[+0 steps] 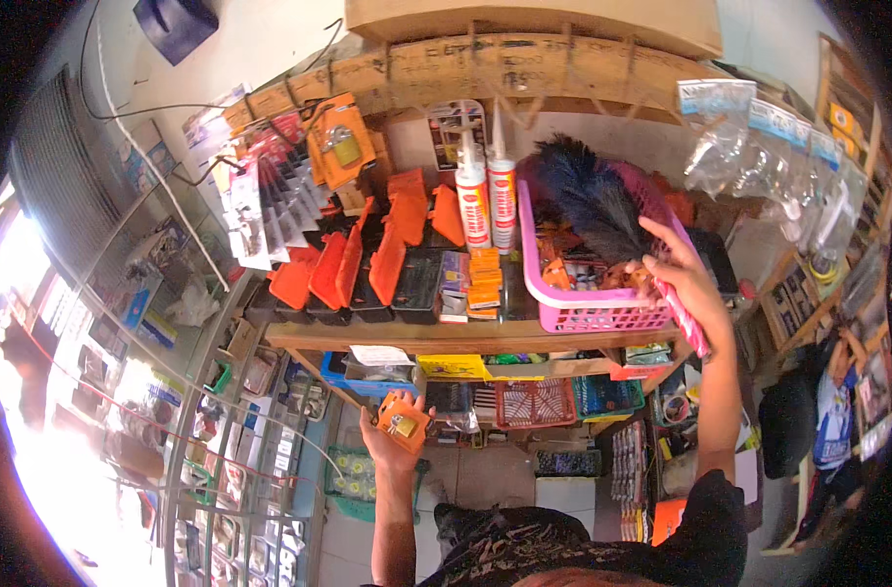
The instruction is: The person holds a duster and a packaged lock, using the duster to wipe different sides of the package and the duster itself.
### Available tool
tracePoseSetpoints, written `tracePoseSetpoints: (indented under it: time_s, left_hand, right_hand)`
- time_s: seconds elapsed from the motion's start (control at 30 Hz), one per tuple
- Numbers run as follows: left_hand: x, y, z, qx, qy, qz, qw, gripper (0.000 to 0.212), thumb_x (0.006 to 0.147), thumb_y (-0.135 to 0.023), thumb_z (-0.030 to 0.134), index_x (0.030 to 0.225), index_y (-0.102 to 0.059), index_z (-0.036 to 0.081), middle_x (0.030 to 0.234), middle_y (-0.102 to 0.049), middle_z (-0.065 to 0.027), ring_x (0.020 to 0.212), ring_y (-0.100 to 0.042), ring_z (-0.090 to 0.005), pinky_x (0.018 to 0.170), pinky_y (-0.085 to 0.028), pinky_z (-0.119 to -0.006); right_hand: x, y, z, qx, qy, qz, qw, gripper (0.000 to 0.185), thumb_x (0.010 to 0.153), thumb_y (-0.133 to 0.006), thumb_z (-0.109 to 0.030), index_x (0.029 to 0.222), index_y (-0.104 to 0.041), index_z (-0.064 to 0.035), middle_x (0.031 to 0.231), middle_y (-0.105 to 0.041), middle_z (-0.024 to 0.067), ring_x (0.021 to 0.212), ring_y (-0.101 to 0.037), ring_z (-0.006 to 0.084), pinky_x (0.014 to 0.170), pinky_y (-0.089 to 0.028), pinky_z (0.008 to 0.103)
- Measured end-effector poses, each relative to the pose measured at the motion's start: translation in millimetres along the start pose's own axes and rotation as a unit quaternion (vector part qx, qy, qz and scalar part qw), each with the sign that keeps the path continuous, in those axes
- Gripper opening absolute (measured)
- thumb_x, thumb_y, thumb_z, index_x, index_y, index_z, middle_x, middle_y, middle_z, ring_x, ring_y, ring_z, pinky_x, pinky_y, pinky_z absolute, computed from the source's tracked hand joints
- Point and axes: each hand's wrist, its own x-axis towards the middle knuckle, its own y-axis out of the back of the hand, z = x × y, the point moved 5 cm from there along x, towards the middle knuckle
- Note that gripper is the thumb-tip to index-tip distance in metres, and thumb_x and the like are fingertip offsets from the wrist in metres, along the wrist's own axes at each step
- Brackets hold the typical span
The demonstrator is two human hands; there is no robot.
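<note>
My left hand (389,449) is raised below the shelf edge, palm up, with a brass padlock on an orange card (403,423) resting in its fingers. My right hand (689,282) grips the pink handle (680,317) of a dark feather duster (591,192). The duster's feathers spread over a pink plastic basket (600,299), which holds small orange packs and other mixed items, partly hidden beneath the feathers. Another carded padlock (343,147) hangs at the upper left, well away from both hands.
Silicone sealant tubes (474,202) stand left of the basket, behind small orange boxes (484,277). Black bins with raised orange lids (336,268) line the wooden shelf (416,339). Blister packs (725,154) hang at right. A glass display case (218,440) flanks the left; a person (835,411) is at far right.
</note>
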Motion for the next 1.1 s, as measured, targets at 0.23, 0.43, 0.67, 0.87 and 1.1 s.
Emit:
tracePoseSetpoints:
  time_s: [0.23,0.43,0.67,0.87,1.1]
  left_hand:
    - [10.8,-52.8,47.0,0.071,-0.005,-0.021,0.997,0.07,0.093,-0.03,0.065,0.12,-0.051,0.005,0.118,-0.058,-0.0175,0.11,-0.054,-0.0374,0.094,-0.041,-0.059]
    - [16.4,-101.8,79.8,0.155,-0.016,-0.154,0.976,0.08,0.091,-0.023,0.071,0.112,-0.054,0.0,0.099,-0.066,-0.0197,0.102,-0.061,-0.0365,0.087,-0.049,-0.052]
    - [18.3,-143.4,67.6,0.25,-0.018,-0.208,0.946,0.084,0.08,-0.034,0.082,0.098,-0.059,0.004,0.122,-0.056,-0.0264,0.112,-0.056,-0.0386,0.092,-0.047,-0.054]
    - [7.8,-194.1,70.0,0.314,-0.064,-0.386,0.865,0.104,0.074,-0.031,0.088,0.124,-0.051,-0.001,0.141,-0.039,-0.0258,0.133,-0.038,-0.0369,0.11,-0.029,-0.051]
    - [31.8,-173.4,98.2,0.198,-0.036,-0.395,0.896,0.091,0.086,-0.033,0.073,0.135,-0.042,-0.003,0.139,-0.045,-0.0216,0.131,-0.041,-0.0344,0.107,-0.031,-0.05]
  right_hand:
    - [77.7,10.3,39.2,-0.219,-0.028,-0.028,0.975,0.057,0.093,-0.061,-0.016,0.143,-0.035,-0.0073,0.088,-0.065,0.008,0.073,-0.059,0.0123,0.066,-0.049,0.0273]
    - [23.3,-71.4,-37.6,-0.455,0.226,0.12,0.853,0.046,0.09,-0.063,-0.021,0.131,-0.05,-0.0059,0.094,-0.066,0.0123,0.085,-0.064,0.0242,0.077,-0.049,0.0353]
    - [-21.7,-248.9,-39.0,-0.334,0.33,-0.229,0.853,0.045,0.086,-0.068,-0.029,0.122,-0.057,-0.0033,0.099,-0.066,0.0136,0.091,-0.065,0.0253,0.08,-0.05,0.0374]
    - [-16.2,-290.9,-23.1,-0.273,0.196,-0.296,0.894,0.045,0.087,-0.066,-0.04,0.114,-0.061,-0.0038,0.107,-0.064,0.0188,0.097,-0.062,0.0357,0.082,-0.049,0.0426]
    - [-1.7,-280.8,-119.8,-0.189,0.434,-0.079,0.877,0.04,0.082,-0.074,-0.022,0.11,-0.062,0.0037,0.083,-0.067,0.0088,0.069,-0.062,0.0103,0.06,-0.049,0.0253]
